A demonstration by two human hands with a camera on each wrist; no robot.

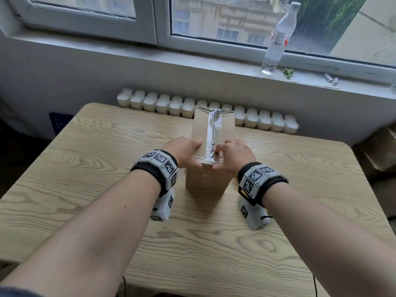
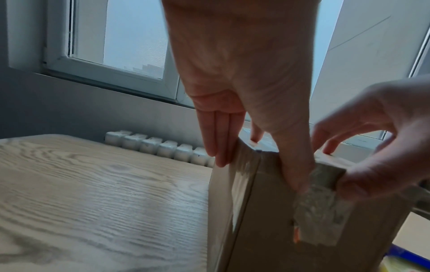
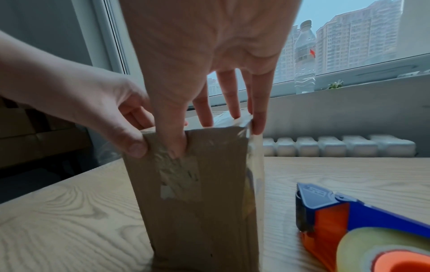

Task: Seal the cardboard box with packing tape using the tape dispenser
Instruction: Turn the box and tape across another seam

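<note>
A tall, narrow cardboard box (image 1: pixel 200 129) stands upright on the wooden table (image 1: pixel 96 168). A wrinkled strip of clear packing tape (image 1: pixel 213 131) runs along its top and folds down over the near face (image 3: pixel 179 176). My left hand (image 1: pixel 192 154) is at the near left top corner, with straight fingers down the left side and the thumb pressing the near face. My right hand (image 1: pixel 222 158) has its fingers spread on the top and its thumb pressing the tape end. The blue and orange tape dispenser (image 3: pixel 349 217) lies on the table right of the box, with neither hand on it.
A clear water bottle (image 1: pixel 278 37) and two small batteries (image 1: pixel 331 79) sit on the windowsill. A white radiator (image 1: pixel 150 103) runs behind the table's far edge. More cardboard (image 1: pixel 377 151) lies on the floor to the right.
</note>
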